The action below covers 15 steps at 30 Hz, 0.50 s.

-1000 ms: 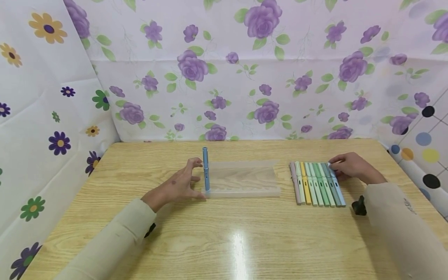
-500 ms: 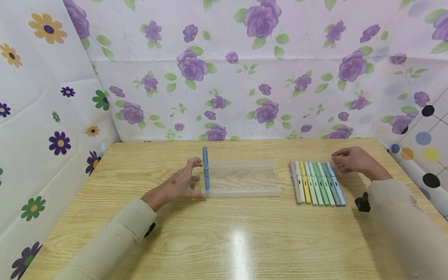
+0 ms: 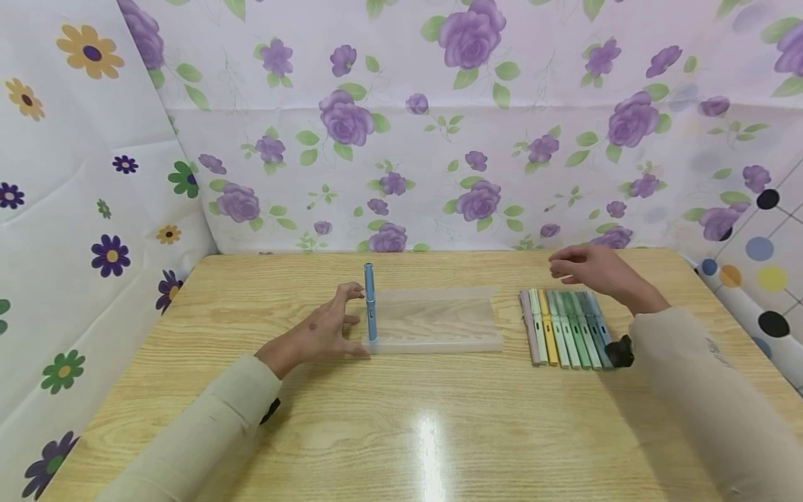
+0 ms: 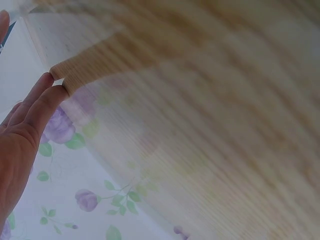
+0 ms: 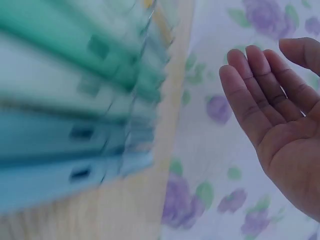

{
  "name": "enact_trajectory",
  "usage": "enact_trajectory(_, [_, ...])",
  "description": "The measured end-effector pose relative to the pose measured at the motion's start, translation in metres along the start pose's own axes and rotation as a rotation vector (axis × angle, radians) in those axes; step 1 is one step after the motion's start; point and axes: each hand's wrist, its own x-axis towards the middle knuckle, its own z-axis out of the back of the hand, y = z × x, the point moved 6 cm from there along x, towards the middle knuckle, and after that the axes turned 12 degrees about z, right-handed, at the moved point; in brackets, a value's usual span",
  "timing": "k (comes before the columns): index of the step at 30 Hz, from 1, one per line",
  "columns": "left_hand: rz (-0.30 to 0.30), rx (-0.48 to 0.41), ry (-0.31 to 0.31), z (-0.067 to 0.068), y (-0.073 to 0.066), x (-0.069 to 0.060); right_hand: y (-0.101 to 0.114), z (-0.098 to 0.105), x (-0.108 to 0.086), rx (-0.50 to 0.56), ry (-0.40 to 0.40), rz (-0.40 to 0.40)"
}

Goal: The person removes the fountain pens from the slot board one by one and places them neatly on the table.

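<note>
A clear plastic pen stand (image 3: 433,317) lies on the table, with one blue fountain pen (image 3: 371,307) standing out at its left end. My left hand (image 3: 320,328) holds that end, thumb at the front corner and index finger at the back. In the left wrist view, two fingertips (image 4: 59,84) of this hand show close to the wood. To the right is a row of capped fountain pens (image 3: 564,331), side by side in lilac, yellow, greens and blues. My right hand (image 3: 596,268) hovers beyond their far ends, holding nothing, its fingers loosely bent in the right wrist view.
The wood-grain table (image 3: 401,418) ends at a flower-printed cloth (image 3: 389,125) behind and another cloth (image 3: 69,209) on the left. A black wrist-camera piece (image 3: 621,351) under the right sleeve is over the rightmost pens' near ends.
My right hand first drew back off the far end of the pen row, then rose and moved left above it. My left hand, the stand and the blue pen look unchanged.
</note>
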Motion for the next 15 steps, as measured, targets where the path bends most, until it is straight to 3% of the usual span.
enact_trajectory(6, [0.006,-0.003,-0.004,0.0,0.001,0.0,0.027,-0.016,0.015,0.049,0.007,0.046])
enact_trajectory(15, [-0.001,-0.005,0.0,0.0,0.001,0.0,0.063,-0.041,0.036,0.009,0.038,0.146])
